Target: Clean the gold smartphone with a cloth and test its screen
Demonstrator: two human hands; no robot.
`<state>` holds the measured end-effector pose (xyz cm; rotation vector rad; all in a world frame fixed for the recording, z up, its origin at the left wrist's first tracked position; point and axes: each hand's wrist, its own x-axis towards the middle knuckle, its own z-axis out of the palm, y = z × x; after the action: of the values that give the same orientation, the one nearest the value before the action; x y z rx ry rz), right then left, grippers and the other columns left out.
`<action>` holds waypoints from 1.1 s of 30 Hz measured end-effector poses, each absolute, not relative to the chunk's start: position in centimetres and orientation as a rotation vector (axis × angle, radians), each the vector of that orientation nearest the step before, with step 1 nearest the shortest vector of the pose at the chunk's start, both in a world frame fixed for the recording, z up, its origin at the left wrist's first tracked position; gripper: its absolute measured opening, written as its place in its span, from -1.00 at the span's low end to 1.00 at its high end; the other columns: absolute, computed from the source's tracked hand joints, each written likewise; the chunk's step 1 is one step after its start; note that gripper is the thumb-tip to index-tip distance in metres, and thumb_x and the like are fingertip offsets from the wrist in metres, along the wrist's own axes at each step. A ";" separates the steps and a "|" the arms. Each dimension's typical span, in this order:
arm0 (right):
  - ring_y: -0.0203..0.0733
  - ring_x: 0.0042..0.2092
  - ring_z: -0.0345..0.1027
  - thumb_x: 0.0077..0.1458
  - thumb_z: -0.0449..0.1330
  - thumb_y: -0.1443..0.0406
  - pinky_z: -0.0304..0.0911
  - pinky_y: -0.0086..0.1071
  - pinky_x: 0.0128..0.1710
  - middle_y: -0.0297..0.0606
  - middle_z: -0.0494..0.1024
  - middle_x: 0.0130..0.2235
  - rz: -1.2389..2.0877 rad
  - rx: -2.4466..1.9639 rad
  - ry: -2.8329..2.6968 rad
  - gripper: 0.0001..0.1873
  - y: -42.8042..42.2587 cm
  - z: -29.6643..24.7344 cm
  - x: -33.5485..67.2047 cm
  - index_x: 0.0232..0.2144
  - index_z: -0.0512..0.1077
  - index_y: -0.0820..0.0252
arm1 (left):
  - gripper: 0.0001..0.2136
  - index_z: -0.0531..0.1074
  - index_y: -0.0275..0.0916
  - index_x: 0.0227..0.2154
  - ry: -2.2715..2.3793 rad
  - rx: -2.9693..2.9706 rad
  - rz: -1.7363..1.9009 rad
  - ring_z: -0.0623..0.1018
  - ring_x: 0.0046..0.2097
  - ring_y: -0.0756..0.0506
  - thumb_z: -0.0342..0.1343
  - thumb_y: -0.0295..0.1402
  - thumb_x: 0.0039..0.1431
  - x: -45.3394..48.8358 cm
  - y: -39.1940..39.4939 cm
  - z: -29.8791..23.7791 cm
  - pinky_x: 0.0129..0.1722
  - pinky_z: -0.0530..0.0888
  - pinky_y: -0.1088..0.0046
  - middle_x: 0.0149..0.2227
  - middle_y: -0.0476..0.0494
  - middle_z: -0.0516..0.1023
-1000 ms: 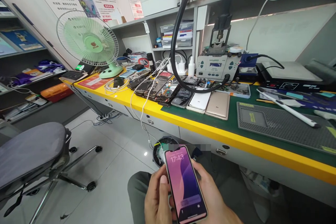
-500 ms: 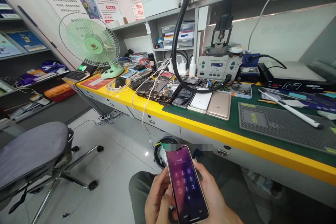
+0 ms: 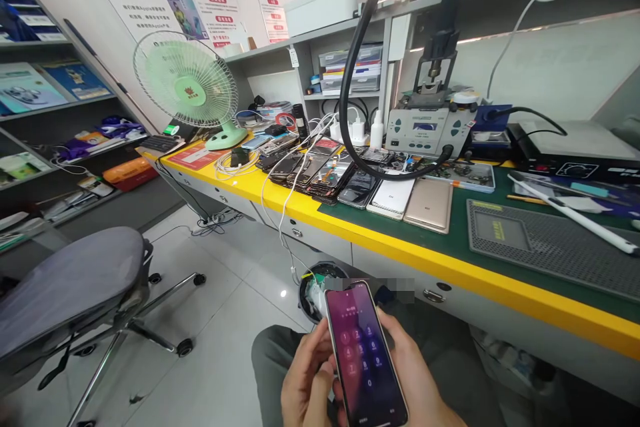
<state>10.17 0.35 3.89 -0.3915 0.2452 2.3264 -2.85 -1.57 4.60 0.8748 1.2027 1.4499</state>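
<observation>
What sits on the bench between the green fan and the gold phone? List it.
In the head view, between the green fan and the gold phone: coiled white cables, rows of dark phones and a white phone.

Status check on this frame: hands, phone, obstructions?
Left hand and right hand both grip the phone. Screen lit, passcode keypad showing. Nothing in the way.

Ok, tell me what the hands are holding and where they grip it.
A phone, screen lit with a keypad, held by both hands: right hand cradles its right edge and back, left hand grips its left edge.
</observation>
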 end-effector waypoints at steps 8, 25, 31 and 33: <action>0.10 -0.33 0.55 0.21 -0.11 -0.22 0.45 -0.12 -0.33 0.21 0.62 -0.26 2.358 -0.362 0.180 -0.13 0.1 3.1 10.1 -0.25 0.55 0.53 | -0.61 0.60 -0.21 -0.07 1.182 1.005 1.398 0.61 -0.18 -0.17 0.03 -0.47 0.06 -3.8 -1.4 4.4 -0.22 0.54 0.41 -0.24 -0.15 0.63; 0.10 -0.32 0.56 0.23 -0.15 -0.22 0.46 -0.12 -0.33 0.21 0.62 -0.25 2.357 -0.392 0.192 -0.11 0.1 3.0 10.0 -0.18 0.54 0.54 | -0.55 0.60 -0.19 -0.07 1.197 1.090 1.386 0.62 -0.24 -0.14 -0.01 -0.52 -0.01 -4.5 -1.3 4.1 -0.20 0.55 0.41 -0.26 -0.11 0.64; 0.08 -0.38 0.56 0.22 -0.12 -0.22 0.46 -0.08 -0.32 0.12 0.64 -0.33 2.357 -0.382 0.235 -0.15 -0.1 3.1 10.0 -0.19 0.55 0.47 | -0.56 0.60 -0.20 -0.09 1.211 1.066 1.399 0.63 -0.24 -0.16 0.00 -0.52 -0.03 -4.3 -1.2 4.4 -0.22 0.56 0.40 -0.27 -0.12 0.65; 0.06 -0.37 0.56 0.23 -0.11 -0.21 0.46 -0.06 -0.27 0.08 0.64 -0.34 2.344 -0.404 0.269 -0.18 0.0 3.2 9.9 -0.19 0.55 0.45 | -0.57 0.61 -0.20 -0.10 1.201 1.055 1.418 0.63 -0.24 -0.16 0.01 -0.52 -0.02 -4.3 -1.2 4.4 -0.23 0.56 0.40 -0.27 -0.13 0.65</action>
<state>9.90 -0.02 3.24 -0.4045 0.2689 2.3440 -4.30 -1.21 4.45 1.0553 1.2013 1.4179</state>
